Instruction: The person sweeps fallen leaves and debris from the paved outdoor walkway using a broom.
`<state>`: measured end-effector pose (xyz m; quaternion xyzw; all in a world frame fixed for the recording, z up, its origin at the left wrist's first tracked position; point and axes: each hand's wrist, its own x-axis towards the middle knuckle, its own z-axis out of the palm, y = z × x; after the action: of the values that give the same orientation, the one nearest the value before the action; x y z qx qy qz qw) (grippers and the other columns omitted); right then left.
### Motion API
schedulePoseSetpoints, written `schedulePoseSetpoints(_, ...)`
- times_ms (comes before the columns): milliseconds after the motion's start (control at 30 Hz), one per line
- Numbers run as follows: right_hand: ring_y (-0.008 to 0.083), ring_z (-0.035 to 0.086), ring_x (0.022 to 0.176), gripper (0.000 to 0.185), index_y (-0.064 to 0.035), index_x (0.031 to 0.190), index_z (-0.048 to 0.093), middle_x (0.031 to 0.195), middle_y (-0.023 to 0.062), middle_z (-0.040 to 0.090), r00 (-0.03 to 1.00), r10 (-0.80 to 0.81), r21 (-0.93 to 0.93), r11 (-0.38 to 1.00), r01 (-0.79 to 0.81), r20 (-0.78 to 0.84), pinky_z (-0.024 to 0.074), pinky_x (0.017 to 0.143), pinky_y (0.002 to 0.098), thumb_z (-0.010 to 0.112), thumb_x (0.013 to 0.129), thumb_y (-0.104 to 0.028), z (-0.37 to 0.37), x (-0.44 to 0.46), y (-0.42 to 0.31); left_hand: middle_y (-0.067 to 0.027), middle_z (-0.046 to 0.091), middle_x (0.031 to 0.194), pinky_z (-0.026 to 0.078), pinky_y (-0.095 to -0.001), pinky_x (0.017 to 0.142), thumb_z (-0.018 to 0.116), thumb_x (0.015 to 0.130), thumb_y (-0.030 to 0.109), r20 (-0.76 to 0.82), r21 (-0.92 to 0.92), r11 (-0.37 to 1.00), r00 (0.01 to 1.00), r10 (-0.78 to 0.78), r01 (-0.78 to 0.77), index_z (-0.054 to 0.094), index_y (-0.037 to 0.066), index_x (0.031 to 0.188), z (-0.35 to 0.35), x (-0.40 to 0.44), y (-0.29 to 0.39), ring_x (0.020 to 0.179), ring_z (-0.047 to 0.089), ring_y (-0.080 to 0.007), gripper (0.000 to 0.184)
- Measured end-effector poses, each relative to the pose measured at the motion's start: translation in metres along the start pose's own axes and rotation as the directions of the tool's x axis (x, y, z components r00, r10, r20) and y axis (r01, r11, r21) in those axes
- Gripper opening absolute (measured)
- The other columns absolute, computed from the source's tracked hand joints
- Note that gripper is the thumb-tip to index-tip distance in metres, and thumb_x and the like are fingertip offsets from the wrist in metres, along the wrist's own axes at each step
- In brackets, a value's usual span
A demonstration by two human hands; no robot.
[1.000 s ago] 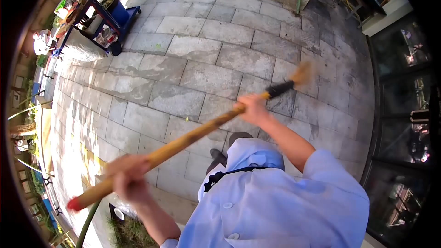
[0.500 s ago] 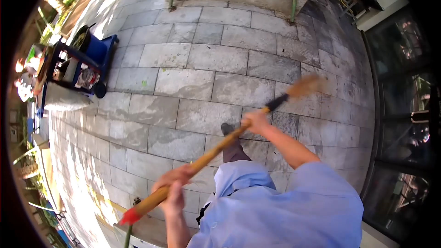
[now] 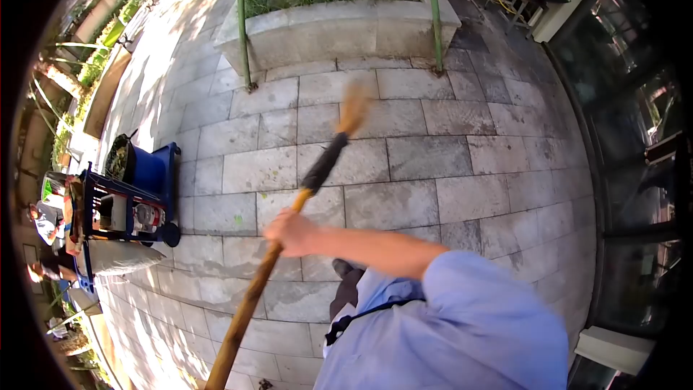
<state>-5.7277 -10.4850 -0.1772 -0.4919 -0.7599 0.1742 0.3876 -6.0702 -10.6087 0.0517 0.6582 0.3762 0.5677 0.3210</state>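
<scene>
- Ideally, bristles (image 3: 355,110) are kept low, w/ strokes ended short of planter (image 3: 328,37).
- Shaft (image 3: 249,300) gripped by closed R hand (image 3: 289,233); L hand out of view, grip can't be told.

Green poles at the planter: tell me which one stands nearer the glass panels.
The right-hand pole, towards the glass panels; the left-hand pole stands at the planter's other end, towards the blue cart.
</scene>
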Motion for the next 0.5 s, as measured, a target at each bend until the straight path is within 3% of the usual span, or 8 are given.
schedulePoseSetpoints(33,0.0281,0.06,0.072,0.02,-0.0121,0.067,0.054,0.068,0.0074,0.059,0.999,0.039,-0.038,0.999,-0.039,-0.001,0.0434,0.07,0.0418,0.071,0.057,-0.016,-0.013,-0.01,0.024,-0.007,0.042,0.068,0.051,-0.0479,0.083,0.048,0.092,0.019,-0.081,-0.358,0.933,0.994,-0.075,0.041,0.042,0.003,0.076,0.054,0.019,-0.007,0.073,0.054,-0.0281,0.023)
schedulePoseSetpoints(67,0.03,0.06,0.071,0.018,-0.0116,0.068,0.057,0.067,0.0088,0.059,0.987,0.148,-0.125,0.982,-0.139,0.07,0.0449,0.069,0.0437,0.071,0.057,-0.014,-0.035,-0.02,0.042,-0.0073,0.049,0.069,0.045,-0.0484,0.09,0.049,0.088,0.022,0.172,-0.477,0.873,0.985,-0.022,0.103,0.043,0.007,0.074,0.029,0.027,-0.064,0.074,0.054,-0.0226,0.021)
schedulePoseSetpoints(133,0.0359,0.06,0.07,0.015,-0.0077,0.068,0.058,0.07,0.0134,0.06,0.968,0.237,-0.218,0.952,-0.214,0.085,0.0461,0.063,0.0454,0.069,0.059,-0.011,-0.067,-0.049,0.103,-0.0076,0.05,0.069,0.044,-0.0508,0.09,0.051,0.088,0.025,0.023,-0.259,0.94,0.974,-0.225,0.223,0.047,0.005,0.078,0.126,0.04,-0.068,0.074,0.056,-0.0246,0.023)
schedulePoseSetpoints(167,0.0373,0.061,0.073,0.014,-0.007,0.068,0.057,0.069,0.015,0.06,0.944,0.315,-0.235,0.929,-0.285,0.101,0.0471,0.064,0.0454,0.068,0.06,-0.01,-0.084,-0.065,0.134,-0.0134,0.06,0.071,0.047,-0.0525,0.087,0.063,0.081,0.022,0.049,-0.419,0.88,0.974,-0.222,0.222,0.055,0.0,0.082,0.164,0.048,-0.081,0.076,0.062,-0.0299,0.023)
schedulePoseSetpoints(267,0.038,0.059,0.075,0.014,-0.0063,0.068,0.054,0.069,0.0148,0.059,0.889,0.456,-0.235,0.869,-0.436,0.035,0.0451,0.064,0.0451,0.067,0.064,-0.009,-0.14,-0.095,0.201,-0.016,0.064,0.079,0.042,-0.0558,0.095,0.068,0.082,0.018,0.288,-0.499,0.806,0.938,-0.192,0.318,0.058,0.002,0.077,0.254,0.063,-0.105,0.088,0.064,-0.0337,0.02)
schedulePoseSetpoints(367,0.037,0.059,0.074,0.015,-0.0068,0.068,0.054,0.07,0.0137,0.059,0.923,0.378,-0.281,0.895,-0.346,0.07,0.0455,0.064,0.0447,0.068,0.064,-0.01,-0.161,-0.092,0.251,-0.016,0.064,0.077,0.042,-0.0556,0.095,0.066,0.083,0.017,0.278,-0.455,0.829,0.936,-0.216,0.326,0.057,0.001,0.077,0.309,0.076,-0.11,0.089,0.063,-0.034,0.02)
schedulePoseSetpoints(433,0.0364,0.06,0.074,0.014,-0.0081,0.068,0.055,0.069,0.0137,0.06,0.931,0.341,-0.113,0.938,-0.328,0.128,0.0461,0.065,0.0441,0.067,0.062,-0.01,-0.136,-0.068,0.278,-0.0152,0.063,0.076,0.042,-0.0552,0.094,0.065,0.084,0.02,0.205,-0.41,0.862,0.951,-0.231,0.297,0.056,0.002,0.078,0.309,0.09,-0.117,0.088,0.063,-0.034,0.021)
schedulePoseSetpoints(500,0.0361,0.061,0.07,0.013,-0.0092,0.068,0.057,0.068,0.0137,0.061,0.967,0.229,-0.127,0.968,-0.214,0.115,0.046,0.061,0.0458,0.068,0.061,-0.011,-0.11,-0.03,0.281,-0.0135,0.059,0.069,0.044,-0.0542,0.092,0.062,0.086,0.023,0.082,-0.289,0.916,0.96,-0.266,0.279,0.051,0.004,0.08,0.294,0.093,-0.117,0.084,0.063,-0.0332,0.023)
